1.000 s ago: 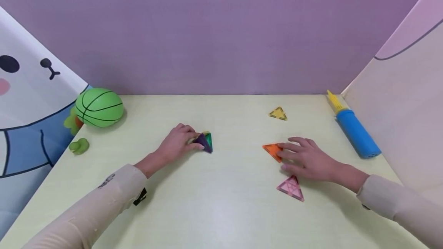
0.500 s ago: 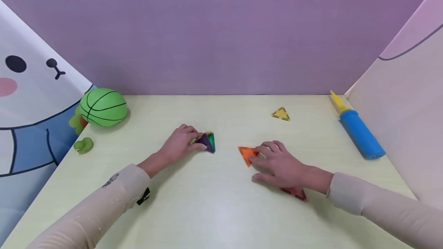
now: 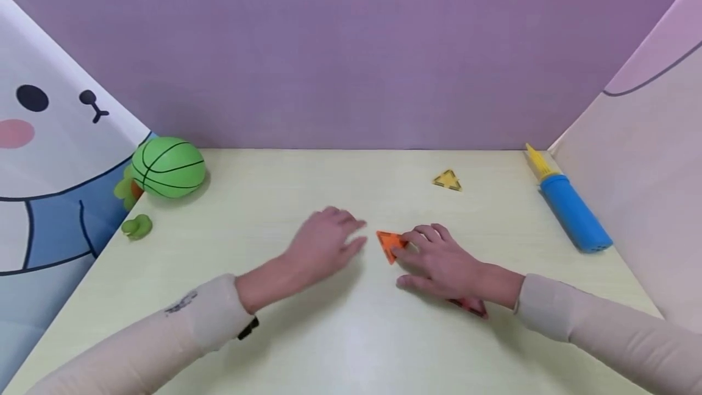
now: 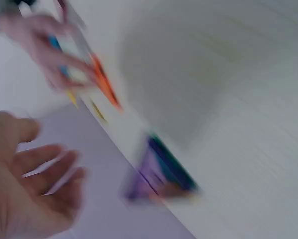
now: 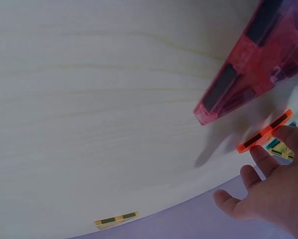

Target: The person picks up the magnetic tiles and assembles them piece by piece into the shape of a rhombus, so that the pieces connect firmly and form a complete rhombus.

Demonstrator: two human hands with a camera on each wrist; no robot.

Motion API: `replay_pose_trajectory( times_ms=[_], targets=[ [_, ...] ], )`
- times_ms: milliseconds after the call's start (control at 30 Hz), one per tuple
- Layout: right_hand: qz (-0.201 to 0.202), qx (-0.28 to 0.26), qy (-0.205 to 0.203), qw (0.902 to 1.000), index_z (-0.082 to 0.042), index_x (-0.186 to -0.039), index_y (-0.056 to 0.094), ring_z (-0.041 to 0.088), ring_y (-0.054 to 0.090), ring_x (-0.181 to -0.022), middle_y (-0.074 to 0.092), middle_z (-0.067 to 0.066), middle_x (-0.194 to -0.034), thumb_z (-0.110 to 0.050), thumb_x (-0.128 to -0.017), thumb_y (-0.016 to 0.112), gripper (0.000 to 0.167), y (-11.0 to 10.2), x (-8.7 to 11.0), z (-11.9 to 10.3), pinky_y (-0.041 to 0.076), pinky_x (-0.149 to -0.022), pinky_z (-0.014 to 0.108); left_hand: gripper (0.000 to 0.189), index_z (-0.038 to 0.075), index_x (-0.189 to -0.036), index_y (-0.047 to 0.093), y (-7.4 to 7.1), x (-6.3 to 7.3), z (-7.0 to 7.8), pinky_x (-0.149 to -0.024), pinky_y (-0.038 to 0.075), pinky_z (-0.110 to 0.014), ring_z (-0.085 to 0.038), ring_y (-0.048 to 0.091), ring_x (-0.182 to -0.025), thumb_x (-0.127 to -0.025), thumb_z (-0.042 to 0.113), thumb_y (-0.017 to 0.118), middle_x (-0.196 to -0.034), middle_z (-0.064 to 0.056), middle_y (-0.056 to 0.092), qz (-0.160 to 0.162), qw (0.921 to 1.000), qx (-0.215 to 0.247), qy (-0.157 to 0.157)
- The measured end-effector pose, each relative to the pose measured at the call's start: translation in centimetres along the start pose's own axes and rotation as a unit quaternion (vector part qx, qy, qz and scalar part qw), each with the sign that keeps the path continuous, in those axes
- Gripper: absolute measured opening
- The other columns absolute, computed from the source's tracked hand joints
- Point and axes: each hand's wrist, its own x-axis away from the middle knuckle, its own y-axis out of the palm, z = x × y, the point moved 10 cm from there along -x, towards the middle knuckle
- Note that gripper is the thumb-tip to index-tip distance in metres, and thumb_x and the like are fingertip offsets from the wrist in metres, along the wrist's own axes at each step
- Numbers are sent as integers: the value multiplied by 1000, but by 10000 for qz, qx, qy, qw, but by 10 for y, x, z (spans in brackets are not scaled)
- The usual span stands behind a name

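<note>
My left hand [image 3: 320,245] is off the table surface, fingers apart and holding nothing. It hides a small pyramid of purple, green and yellow triangular magnetic tiles in the head view; the left wrist view shows that pyramid [image 4: 161,172], blurred, apart from the fingers. Fingertips of my right hand [image 3: 441,264] rest on an orange triangular magnetic tile [image 3: 388,245] lying flat. Under the right wrist, a pink triangular magnetic tile [image 3: 473,306] is partly covered; up close in the right wrist view the pink tile [image 5: 253,64] looks red and see-through.
A yellow triangular tile [image 3: 448,180] lies farther back. At the left stand a green ball [image 3: 168,167] and a small green toy [image 3: 137,227]. A blue hand pump [image 3: 574,213] with a yellow nozzle lies by the right wall. A purple wall [image 3: 351,53] closes off the back.
My right hand has slid the orange tile leftward and then stopped. My left hand has let go of the tile pyramid and moved right towards the orange tile.
</note>
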Motion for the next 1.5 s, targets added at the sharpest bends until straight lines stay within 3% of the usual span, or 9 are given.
replay_pose_trajectory(
  times_ms=[100,200,367,533,767,1000,1133,1267,1500],
  targets=[
    [40,-9,165,9999,-21,-139,61,32,44,-129,55,8,-138,-55,-97,58,54,-6,6,6,33,-108,58,42,16,-130,67,32,-6,33,-99,51,-39,-22,62,-116,-102,44,54,-127,-3,69,-952,9945,-421,119],
    [52,-76,562,9984,-21,-140,60,32,44,-131,56,7,-139,-53,-96,61,55,-14,16,19,33,-109,59,50,18,-137,61,59,-12,50,-100,49,-41,-24,56,-124,-101,51,52,-138,-3,62,-1542,9842,-858,144],
    [-105,-235,1333,9907,-18,-139,61,33,45,-132,60,6,-135,-48,-94,65,54,-24,44,39,34,-108,61,69,18,-155,38,81,-19,57,-115,38,-47,-29,33,-150,-101,61,42,-160,-3,40,-2037,9730,-1084,87],
    [-246,-388,1667,9849,-21,-125,70,30,52,-121,66,2,-122,-43,-90,73,42,-27,74,45,41,-100,61,73,21,-158,32,89,-20,50,-119,32,-49,-31,17,-156,-101,65,36,-165,4,30,-2428,9641,-1073,17],
    [-464,-541,1680,9832,-24,-120,72,26,49,-119,62,-1,-123,-51,-84,77,45,-18,91,49,43,-94,55,70,22,-158,31,85,-18,44,-118,31,-52,-33,15,-156,-102,62,36,-166,3,28,-2472,9656,-804,49],
    [-172,-458,1541,9868,-25,-114,73,24,49,-115,61,-2,-119,-46,-81,81,40,-15,93,50,43,-91,51,70,20,-158,30,86,-16,46,-120,29,-52,-34,12,-156,-102,62,37,-166,2,26,-2517,9658,-578,230],
    [-47,-380,1705,9846,-26,-113,71,24,49,-116,61,-2,-120,-48,-78,83,43,-15,92,56,44,-91,49,71,21,-159,29,86,-15,45,-120,29,-51,-33,10,-157,-102,62,38,-166,3,24,-2546,9648,-594,267],
    [-99,-439,1850,9817,-25,-115,72,23,49,-116,61,-2,-119,-52,-78,82,47,-16,93,62,44,-91,49,72,21,-159,28,86,-15,44,-120,29,-51,-33,10,-157,-101,62,39,-167,3,24,-2563,9639,-645,313],
    [-127,-578,1592,9855,-23,-117,72,21,50,-114,62,-4,-119,-53,-80,80,48,-18,95,61,42,-89,49,74,20,-159,27,87,-15,44,-120,29,-52,-34,7,-157,-101,64,37,-167,2,21,-2603,9632,-573,337]
  ],
)
